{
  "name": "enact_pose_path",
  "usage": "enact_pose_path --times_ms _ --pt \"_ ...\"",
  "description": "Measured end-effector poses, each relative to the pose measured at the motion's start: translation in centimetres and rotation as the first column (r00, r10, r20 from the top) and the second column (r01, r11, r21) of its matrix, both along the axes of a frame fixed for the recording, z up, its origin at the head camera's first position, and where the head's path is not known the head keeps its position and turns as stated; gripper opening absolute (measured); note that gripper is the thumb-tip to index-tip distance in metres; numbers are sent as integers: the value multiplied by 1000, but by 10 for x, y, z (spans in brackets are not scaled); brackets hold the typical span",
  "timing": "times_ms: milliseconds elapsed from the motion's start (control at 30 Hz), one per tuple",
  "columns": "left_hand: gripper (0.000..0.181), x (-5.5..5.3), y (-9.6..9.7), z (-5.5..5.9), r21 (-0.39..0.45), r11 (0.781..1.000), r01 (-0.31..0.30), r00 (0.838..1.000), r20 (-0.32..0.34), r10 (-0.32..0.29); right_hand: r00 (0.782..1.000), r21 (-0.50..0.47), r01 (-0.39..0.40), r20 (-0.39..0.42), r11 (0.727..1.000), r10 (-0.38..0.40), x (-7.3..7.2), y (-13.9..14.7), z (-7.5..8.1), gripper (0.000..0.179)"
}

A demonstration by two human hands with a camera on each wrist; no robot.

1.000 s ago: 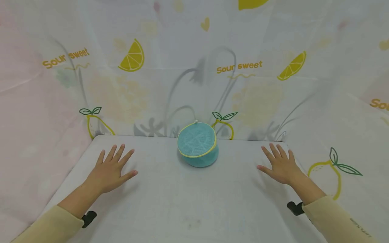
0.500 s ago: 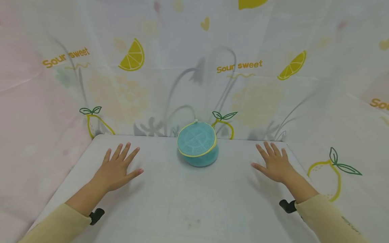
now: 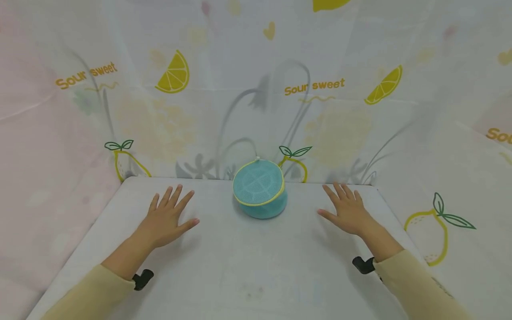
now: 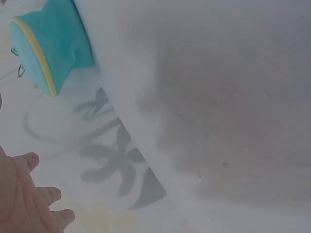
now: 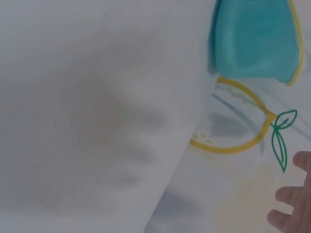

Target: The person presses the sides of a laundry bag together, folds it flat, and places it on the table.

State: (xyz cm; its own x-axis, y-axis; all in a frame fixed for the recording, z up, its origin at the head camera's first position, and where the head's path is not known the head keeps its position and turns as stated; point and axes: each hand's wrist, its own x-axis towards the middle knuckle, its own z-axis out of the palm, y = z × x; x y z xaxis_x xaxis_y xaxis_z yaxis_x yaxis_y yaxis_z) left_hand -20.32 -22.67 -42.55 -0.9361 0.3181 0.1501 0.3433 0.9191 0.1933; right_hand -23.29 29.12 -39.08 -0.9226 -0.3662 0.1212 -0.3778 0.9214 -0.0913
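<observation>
A round teal mesh bag [image 3: 258, 183] with yellow piping stands at the middle of the table's far edge. Its mesh top tilts toward me, and a small white tip shows at its upper rim. To its left, my left hand [image 3: 164, 222] is held over the table with fingers spread, holding nothing. On the other side my right hand [image 3: 347, 211] is spread the same way, also holding nothing. Both hands are apart from the bag. Each wrist view catches part of the bag's side, with fingertips at a lower corner.
A white table [image 3: 256, 262] spreads under both hands, with small dark specks near its front. Behind it hangs a pale curtain [image 3: 232, 58] printed with lemons and lettering, which also covers both sides. Black wrist mounts [image 3: 143, 279] stick out at the sleeves.
Both hands have moved inward and slightly forward over the table, closer to the teal mesh bag, fingers still spread. The bag has stayed where it was.
</observation>
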Motion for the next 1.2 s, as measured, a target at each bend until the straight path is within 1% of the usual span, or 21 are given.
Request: enact_pose_path --times_ms 100,333,533,633,733,833,967,1100,1200 --pt "86 -3 5 -2 6 1000 6 1000 -5 -6 1000 -12 -13 -4 1000 13 -2 -6 -1 81" --pt "83 -10 18 -9 61 997 38 999 -37 -35 999 -90 -38 -21 995 36 -9 -18 -7 77" --pt "79 -14 29 -13 112 992 60 996 -71 -52 995 -169 -84 -62 982 75 -15 -29 -14 73" --pt "77 -17 34 -15 148 987 70 995 -84 -58 995 -203 -88 -61 975 77 -17 -36 -16 72" --pt "74 -20 40 -16 199 977 77 994 -88 -61 996 -239 -84 -54 967 73 -19 -41 -18 70" --pt "71 -23 45 -17 250 965 74 995 -89 -53 995 -281 -94 -67 955 78 -21 -47 -20 68" --pt "67 -27 54 -19 312 947 74 995 -88 -49 991 -349 -120 -96 929 92 -24 -55 -21 63" --pt "65 -32 63 -20 379 923 69 996 -76 -43 990 -421 -131 -106 898 94 -30 -63 -25 59" --pt "64 -36 71 -23 435 899 60 997 -61 -37 988 -459 -138 -119 878 93 -34 -70 -28 58"
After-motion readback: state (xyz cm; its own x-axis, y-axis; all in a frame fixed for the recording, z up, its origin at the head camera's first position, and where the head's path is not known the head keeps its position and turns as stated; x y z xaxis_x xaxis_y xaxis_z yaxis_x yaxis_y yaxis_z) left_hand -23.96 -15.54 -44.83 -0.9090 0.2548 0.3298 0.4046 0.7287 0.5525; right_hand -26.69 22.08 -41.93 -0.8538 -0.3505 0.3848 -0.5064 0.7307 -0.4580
